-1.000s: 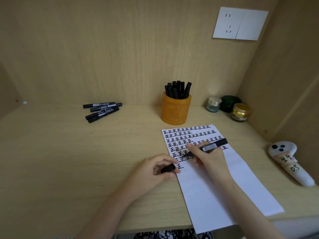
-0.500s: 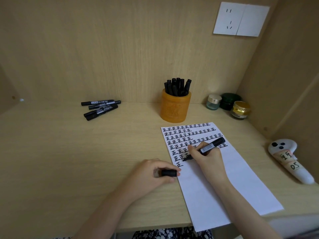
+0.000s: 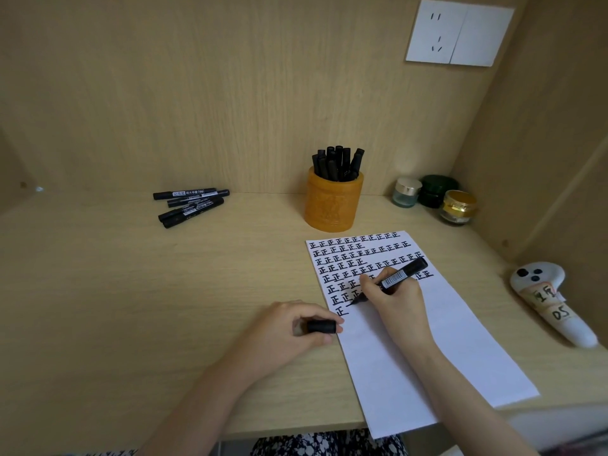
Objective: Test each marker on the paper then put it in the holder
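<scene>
Currently in the right hand (image 3: 394, 301): a black, uncapped marker (image 3: 403, 274), pinched in a writing grip between the thumb and curled fingers.
Marker axis: slantwise, from near-left to far-right. The writing tip points near-left and down. The blunt end, with a barcode label on the barrel, rises to the far right past the knuckles.
Tip position: on the paper (image 3: 444, 340), at the near end of the written rows and close to the sheet's left edge.
Paper: a white sheet on the right part of the worktop (image 3: 131, 307), with its long axis running near to far. The far part is filled with rows of black characters, and the near end overhangs the worktop's edge.
Left hand (image 3: 289, 330): curled round the black cap (image 3: 321, 326), resting on the worktop just left of the paper. The cap lies left to right.
Holder (image 3: 334, 205): an orange cup standing upright just beyond the paper's far edge. The stored markers (image 3: 337, 162) stand in it.
Loose markers (image 3: 190, 205): a small capped bunch at the far left, lying roughly left to right.
Change: the marker keeps the same slant and the same spot as half a second ago. The cap, tilted a second ago, is now level. The holder and the loose markers are unmoved.
</scene>
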Motion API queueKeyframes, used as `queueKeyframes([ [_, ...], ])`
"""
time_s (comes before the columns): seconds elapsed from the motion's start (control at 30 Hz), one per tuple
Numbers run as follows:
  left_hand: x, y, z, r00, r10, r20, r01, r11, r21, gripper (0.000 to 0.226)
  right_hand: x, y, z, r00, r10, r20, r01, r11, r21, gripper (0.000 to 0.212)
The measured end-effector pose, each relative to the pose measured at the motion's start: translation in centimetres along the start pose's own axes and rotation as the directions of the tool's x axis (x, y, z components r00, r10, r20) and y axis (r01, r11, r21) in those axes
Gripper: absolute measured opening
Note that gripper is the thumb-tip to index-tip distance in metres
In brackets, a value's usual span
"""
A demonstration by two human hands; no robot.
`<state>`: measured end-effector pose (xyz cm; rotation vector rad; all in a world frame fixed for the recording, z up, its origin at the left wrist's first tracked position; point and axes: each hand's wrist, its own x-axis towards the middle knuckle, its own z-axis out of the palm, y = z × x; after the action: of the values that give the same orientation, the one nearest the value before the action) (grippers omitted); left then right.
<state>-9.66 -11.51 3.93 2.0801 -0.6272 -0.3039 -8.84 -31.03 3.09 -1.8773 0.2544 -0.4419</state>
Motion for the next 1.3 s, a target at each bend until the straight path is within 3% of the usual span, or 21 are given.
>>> queueKeyframes([
  [1.3, -0.05, 0.56, -0.07, 1.0, -0.001, 0.002, 0.001, 1.0, -0.002, 0.028, -0.2, -0.13, -0.06, 0.998, -0.01, 0.063, 0.009, 1.0, 0.019, 0.034],
])
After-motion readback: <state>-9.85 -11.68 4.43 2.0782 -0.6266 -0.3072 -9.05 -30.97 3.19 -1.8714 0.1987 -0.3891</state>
